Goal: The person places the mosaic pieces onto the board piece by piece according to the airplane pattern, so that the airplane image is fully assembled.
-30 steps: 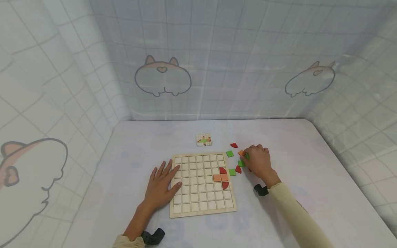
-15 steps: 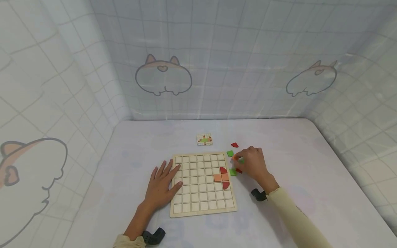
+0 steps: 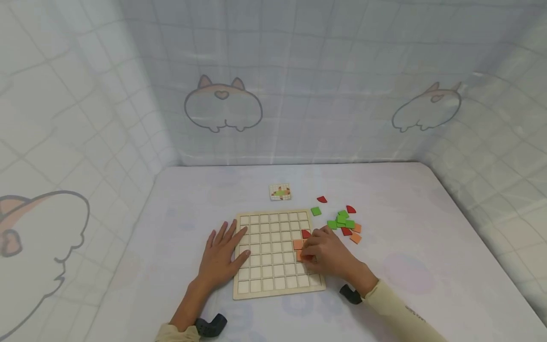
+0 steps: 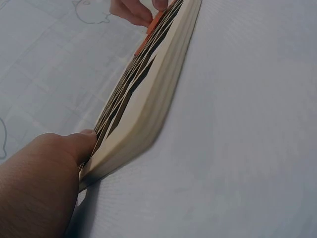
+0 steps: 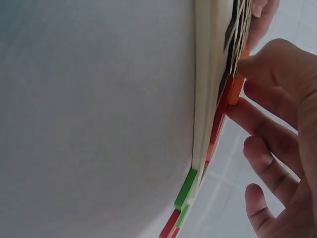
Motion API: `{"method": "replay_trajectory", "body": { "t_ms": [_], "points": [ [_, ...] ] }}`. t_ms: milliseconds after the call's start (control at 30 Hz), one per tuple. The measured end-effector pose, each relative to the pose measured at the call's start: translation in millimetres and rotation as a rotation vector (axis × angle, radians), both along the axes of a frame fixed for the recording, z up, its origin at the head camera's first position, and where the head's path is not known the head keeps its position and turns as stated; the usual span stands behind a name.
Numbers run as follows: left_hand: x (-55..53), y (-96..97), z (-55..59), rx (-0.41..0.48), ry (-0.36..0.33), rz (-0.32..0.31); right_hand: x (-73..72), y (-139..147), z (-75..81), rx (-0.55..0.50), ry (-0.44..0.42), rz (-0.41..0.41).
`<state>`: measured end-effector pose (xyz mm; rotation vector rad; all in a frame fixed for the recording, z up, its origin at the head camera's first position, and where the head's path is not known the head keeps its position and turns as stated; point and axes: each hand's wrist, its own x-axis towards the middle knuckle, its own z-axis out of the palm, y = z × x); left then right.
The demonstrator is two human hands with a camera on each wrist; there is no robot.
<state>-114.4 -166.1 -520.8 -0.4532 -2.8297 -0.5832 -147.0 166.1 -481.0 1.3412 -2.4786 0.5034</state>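
A square wooden grid board lies in the middle of the head view. My left hand rests on its left side, fingers spread and thumb on the grid. Over the right part of the board, my right hand pinches an orange square tile between thumb and finger, right at the cells. Beside it sit another orange tile and a red quarter-round tile in the grid. A second red tile shows in the right wrist view. The right hand covers some of the cells.
Right of the board lies a loose cluster of green tiles, red tiles and orange tiles. A single green tile is near the board's upper right corner. Behind the board lies a small pattern card.
My right hand has moved from the loose tiles toward me and left onto the board, bringing an orange tile. The loose cluster it covered now shows. My left hand stays put.
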Motion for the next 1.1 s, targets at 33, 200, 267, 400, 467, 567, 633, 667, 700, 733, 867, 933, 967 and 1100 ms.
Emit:
{"method": "replay_trajectory", "body": {
  "t_ms": [33,200,267,400,467,567,633,667,700,733,867,933,967,1100],
  "points": [
    [-0.1,0.2,-0.5,0.000,-0.002,-0.001,0.8,0,0.0,0.006,-0.008,0.002],
    [0.3,0.7,-1.4,-0.004,-0.004,0.001,2.4,-2,1.8,0.034,-0.053,-0.024],
    [0.3,0.7,-1.2,-0.008,-0.006,0.004,2.3,-2,2.8,0.026,-0.081,-0.037],
    [-0.5,0.4,-0.6,-0.010,-0.004,0.009,1.4,-2,3.4,0.001,-0.168,-0.044],
    [-0.7,0.2,-0.2,-0.006,-0.003,0.006,0.9,-1,3.3,-0.002,-0.211,-0.055],
    [-1.0,0.0,0.1,-0.005,-0.003,0.003,0.0,0,2.5,-0.002,-0.246,-0.104],
    [-1.0,-0.4,0.2,-0.007,-0.005,0.002,-1.4,1,2.9,0.002,-0.268,-0.152],
    [-1.2,-0.7,0.1,-0.011,-0.007,0.006,-2.6,1,2.3,0.012,-0.274,-0.177],
    [-1.1,-0.9,0.1,-0.011,-0.008,0.008,-3.7,1,2.3,0.021,-0.286,-0.198],
    [-1.1,-1.1,0.0,-0.013,-0.009,0.010,-5.0,1,2.2,0.034,-0.303,-0.219],
    [-1.1,-1.3,-1.0,-0.012,-0.013,0.013,-10.0,1,3.3,0.056,-0.399,-0.254],
    [-1.1,-1.2,-1.3,-0.010,-0.012,0.009,-11.6,1,4.5,0.042,-0.456,-0.260],
    [-1.1,-1.2,-1.4,-0.009,-0.012,0.007,-12.3,1,4.9,0.032,-0.481,-0.262],
    [-0.4,-1.4,-0.6,-0.012,-0.015,0.010,-14.7,1,5.3,-0.008,-0.548,-0.255]
  ]
}}
